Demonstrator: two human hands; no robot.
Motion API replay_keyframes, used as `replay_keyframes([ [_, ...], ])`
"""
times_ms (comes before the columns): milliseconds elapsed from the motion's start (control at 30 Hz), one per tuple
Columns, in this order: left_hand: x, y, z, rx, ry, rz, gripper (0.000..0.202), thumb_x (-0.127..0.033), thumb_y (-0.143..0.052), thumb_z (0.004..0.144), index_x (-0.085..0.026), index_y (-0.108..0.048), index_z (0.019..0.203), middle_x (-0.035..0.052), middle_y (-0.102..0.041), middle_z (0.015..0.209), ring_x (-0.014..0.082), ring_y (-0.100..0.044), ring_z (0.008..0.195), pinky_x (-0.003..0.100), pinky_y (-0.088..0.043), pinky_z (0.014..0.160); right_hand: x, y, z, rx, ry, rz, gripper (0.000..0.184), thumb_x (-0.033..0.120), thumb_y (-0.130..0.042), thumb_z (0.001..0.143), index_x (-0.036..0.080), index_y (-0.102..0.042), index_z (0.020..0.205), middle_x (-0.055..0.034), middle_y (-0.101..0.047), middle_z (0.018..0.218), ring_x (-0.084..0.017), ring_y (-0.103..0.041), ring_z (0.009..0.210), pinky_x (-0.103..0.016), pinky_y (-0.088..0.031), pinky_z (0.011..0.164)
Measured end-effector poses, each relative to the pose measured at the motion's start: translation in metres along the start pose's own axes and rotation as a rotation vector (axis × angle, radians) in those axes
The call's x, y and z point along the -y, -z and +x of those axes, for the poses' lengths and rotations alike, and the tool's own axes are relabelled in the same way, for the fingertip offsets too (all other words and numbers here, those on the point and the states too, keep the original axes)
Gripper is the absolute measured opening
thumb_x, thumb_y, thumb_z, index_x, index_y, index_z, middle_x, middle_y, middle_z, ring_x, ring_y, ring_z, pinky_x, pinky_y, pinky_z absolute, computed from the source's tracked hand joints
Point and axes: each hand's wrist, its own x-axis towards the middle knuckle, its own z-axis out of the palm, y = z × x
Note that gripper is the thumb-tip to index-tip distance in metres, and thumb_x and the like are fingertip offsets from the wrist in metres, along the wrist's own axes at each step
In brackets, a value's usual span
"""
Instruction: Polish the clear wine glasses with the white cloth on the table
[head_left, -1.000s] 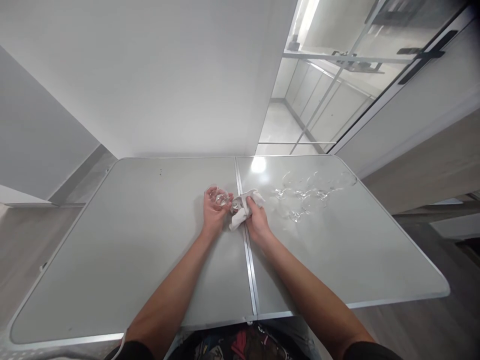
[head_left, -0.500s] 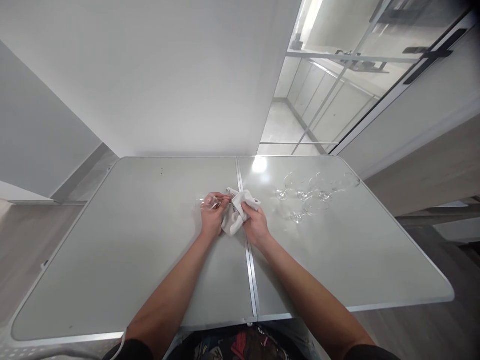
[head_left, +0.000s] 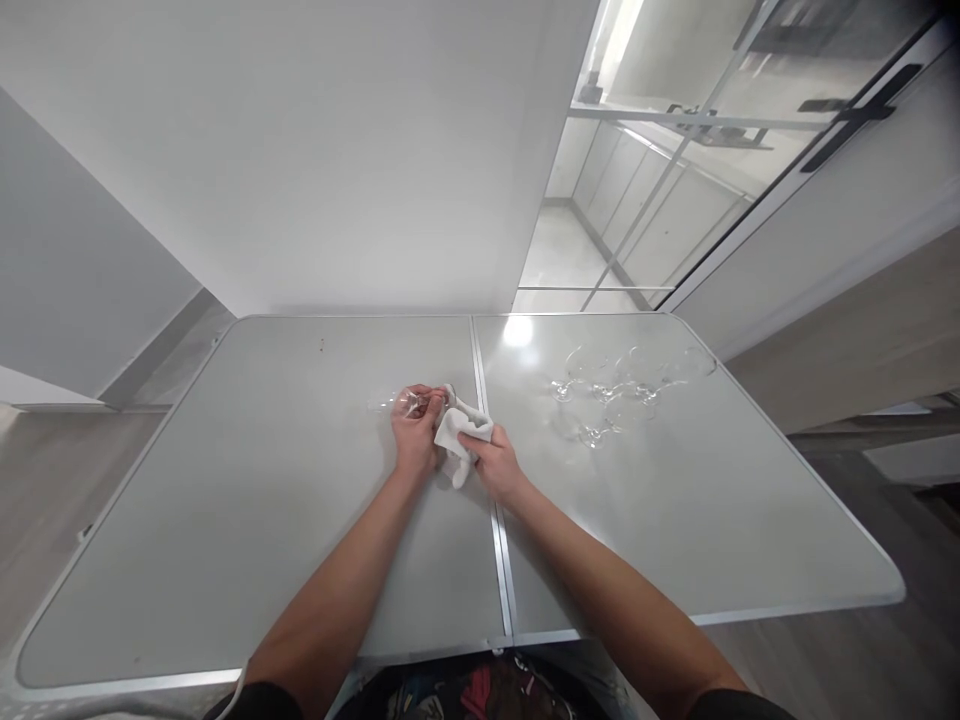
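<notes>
Near the table's middle seam, my left hand is closed around a clear wine glass; its bowl points left, and part of the glass is hidden by my fingers. A crumpled white cloth is pinched in my right hand, between thumb and fingers. The cloth touches the right end of the glass beside my left fingertips. Several clear stemmed glasses are grouped to the right, apart from both hands.
The pale grey table has a metal rim and a metal seam down its middle. Behind it rises a white wall, with a glass-paned door at the back right. A white cable runs by my left forearm.
Both hands have shifted slightly left with the glass and cloth. My right hand and the cloth have also come a little lower, and the cloth's folds have changed. The grouped glasses stay put.
</notes>
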Motion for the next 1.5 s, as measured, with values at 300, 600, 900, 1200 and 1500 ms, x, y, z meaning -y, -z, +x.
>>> replay_keyframes([
  [300,-0.0028,-0.0025,-0.0032,0.039,0.087,-0.034,0.040,-0.035,-0.090,0.068,-0.020,-0.061,0.092,0.0019,-0.074,0.084,0.0157,-0.073,0.081,0.028,-0.056,0.078,-0.0068,0.0028,0.0034,0.112,0.046,-0.109,0.061,0.033,-0.077,0.081,0.034,-0.060,0.140,-0.0021,-0.071,0.125,-0.024,-0.058,0.129,-0.045,-0.041,0.116],
  [600,0.0001,-0.0008,-0.0009,0.083,0.119,-0.054,0.037,-0.032,-0.090,0.069,-0.021,-0.062,0.091,0.0002,-0.073,0.083,0.0143,-0.072,0.082,0.026,-0.056,0.080,-0.0028,0.0008,0.0013,0.086,0.109,-0.164,0.072,0.034,-0.075,0.084,0.038,-0.047,0.150,0.0011,-0.056,0.147,-0.021,-0.040,0.147,-0.044,-0.023,0.126],
  [900,-0.0039,-0.0028,-0.0003,0.044,0.095,0.000,0.039,-0.031,-0.090,0.067,-0.020,-0.063,0.092,0.0020,-0.075,0.084,0.0147,-0.072,0.078,0.026,-0.056,0.074,-0.0022,0.0011,0.0014,0.093,0.077,-0.135,0.074,0.035,-0.076,0.084,0.037,-0.045,0.151,0.0035,-0.047,0.156,-0.022,-0.039,0.148,-0.044,-0.023,0.126],
  [1200,0.0001,-0.0031,-0.0041,-0.008,0.025,0.088,0.036,-0.033,-0.088,0.071,-0.019,-0.065,0.094,0.0036,-0.076,0.085,0.0145,-0.072,0.075,0.025,-0.055,0.070,0.0002,0.0045,0.0054,0.096,0.003,-0.120,0.061,0.031,-0.077,0.080,0.030,-0.061,0.139,-0.0028,-0.068,0.132,-0.025,-0.059,0.128,-0.044,-0.040,0.115],
  [1500,-0.0012,-0.0034,-0.0027,-0.059,-0.023,0.156,0.036,-0.035,-0.088,0.071,-0.018,-0.065,0.094,0.0042,-0.075,0.086,0.0163,-0.073,0.078,0.026,-0.056,0.072,-0.0019,0.0061,0.0048,-0.008,-0.030,-0.110,0.051,0.030,-0.078,0.076,0.026,-0.070,0.126,-0.0042,-0.075,0.111,-0.025,-0.068,0.108,-0.041,-0.052,0.101],
])
